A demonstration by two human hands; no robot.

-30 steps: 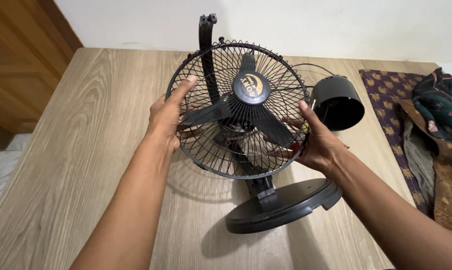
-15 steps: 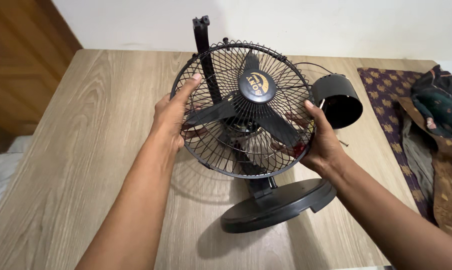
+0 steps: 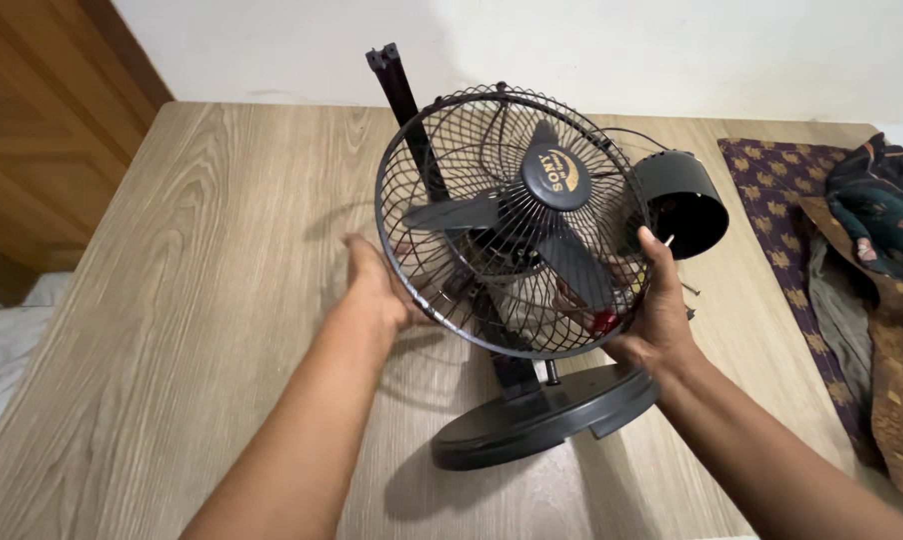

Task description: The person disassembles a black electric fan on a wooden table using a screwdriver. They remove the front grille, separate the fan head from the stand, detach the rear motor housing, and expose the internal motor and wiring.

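A black table fan with a round wire cage and three blades stands tilted over its oval black base. My left hand grips the lower left rim of the cage. My right hand holds the cage's right rim, thumb up along the wire. A black stand arm rises behind the cage. The black cylindrical motor cover lies open-ended just right of the cage, joined by a thin wire.
The fan sits on a light wood-grain table. Patterned dark cloths are heaped along the table's right edge. A brown wooden door stands at the left, a white wall behind.
The cage has turned clockwise and shifted right. My left hand slid from the upper left rim down to the lower left rim; my right hand stayed on the right rim.
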